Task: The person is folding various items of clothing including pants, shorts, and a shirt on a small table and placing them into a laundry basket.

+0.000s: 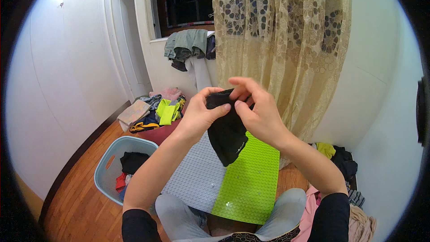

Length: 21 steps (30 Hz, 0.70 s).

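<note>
A black sock (pixel 227 137) with a small white mark near its lower end hangs in front of me. My left hand (pixel 201 114) pinches its upper edge, thumb on the near side and fingers behind. At the same edge, my right hand (pixel 260 111) has its thumb and bent fingers on the fabric, with the index finger raised and slightly blurred. Beneath the sock lies a studded surface, with a grey panel (pixel 195 171) on the left and a lime-green panel (pixel 252 181) on the right.
A light-blue laundry basket (pixel 107 174) holding clothes stands at left. Behind it, folded clothes (pixel 158 111) are piled on a red seat (pixel 161 134). More garments (pixel 191 43) hang below the window. A patterned curtain (pixel 285 57) falls behind my hands; clothes (pixel 344 164) lie at right.
</note>
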Each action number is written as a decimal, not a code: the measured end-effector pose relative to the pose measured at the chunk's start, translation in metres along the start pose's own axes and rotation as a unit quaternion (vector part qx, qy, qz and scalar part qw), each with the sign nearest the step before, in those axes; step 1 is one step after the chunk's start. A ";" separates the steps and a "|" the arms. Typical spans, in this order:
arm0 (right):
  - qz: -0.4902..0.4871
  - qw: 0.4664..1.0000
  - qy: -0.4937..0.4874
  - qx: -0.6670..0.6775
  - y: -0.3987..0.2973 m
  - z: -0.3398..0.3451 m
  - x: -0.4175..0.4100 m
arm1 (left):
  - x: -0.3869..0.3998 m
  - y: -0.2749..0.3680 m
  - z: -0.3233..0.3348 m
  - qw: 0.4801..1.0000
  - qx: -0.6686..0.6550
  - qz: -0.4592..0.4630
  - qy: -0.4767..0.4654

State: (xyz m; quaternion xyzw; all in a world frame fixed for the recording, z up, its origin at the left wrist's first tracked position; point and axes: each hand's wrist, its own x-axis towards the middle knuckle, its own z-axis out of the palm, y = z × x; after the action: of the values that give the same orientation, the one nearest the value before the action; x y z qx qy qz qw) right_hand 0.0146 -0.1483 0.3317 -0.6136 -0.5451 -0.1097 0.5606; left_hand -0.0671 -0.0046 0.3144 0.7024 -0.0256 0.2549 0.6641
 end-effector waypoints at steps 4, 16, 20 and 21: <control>-0.082 0.990 -0.063 -0.094 0.039 -0.028 0.009 | -0.008 0.014 -0.006 0.998 -0.018 -0.003 -0.054; 0.232 0.918 -0.309 0.090 0.087 -0.040 0.028 | 0.025 -0.015 -0.054 0.964 0.252 0.002 -0.080; 0.177 0.971 -0.141 0.080 0.096 -0.028 0.044 | 0.051 -0.011 -0.055 0.919 0.371 0.136 0.012; 0.179 0.970 -0.141 0.080 0.096 -0.028 0.044 | 0.053 -0.011 -0.054 0.919 0.370 0.134 0.011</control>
State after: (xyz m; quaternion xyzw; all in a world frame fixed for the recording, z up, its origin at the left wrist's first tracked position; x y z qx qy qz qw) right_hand 0.1206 -0.1261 0.3198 -0.6638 -0.5068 0.1246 0.5357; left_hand -0.0341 0.0638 0.3242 0.8853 -0.0160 0.3405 0.3163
